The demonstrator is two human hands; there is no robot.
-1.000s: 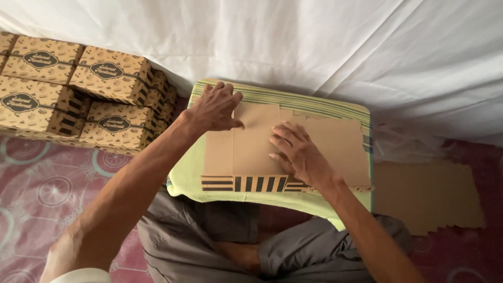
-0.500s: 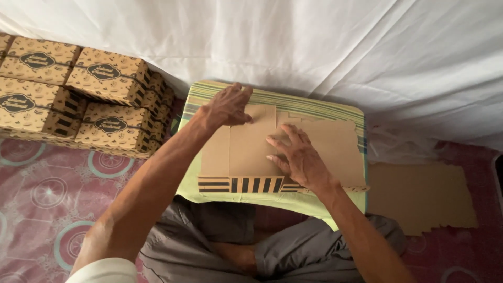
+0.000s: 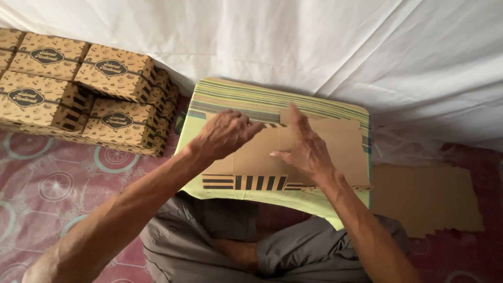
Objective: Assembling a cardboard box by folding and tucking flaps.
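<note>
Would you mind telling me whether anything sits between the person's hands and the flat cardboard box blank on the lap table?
Nothing visible does. The left hand and right hand rest directly on the cardboard box blank, which lies on the striped lap table.
</note>
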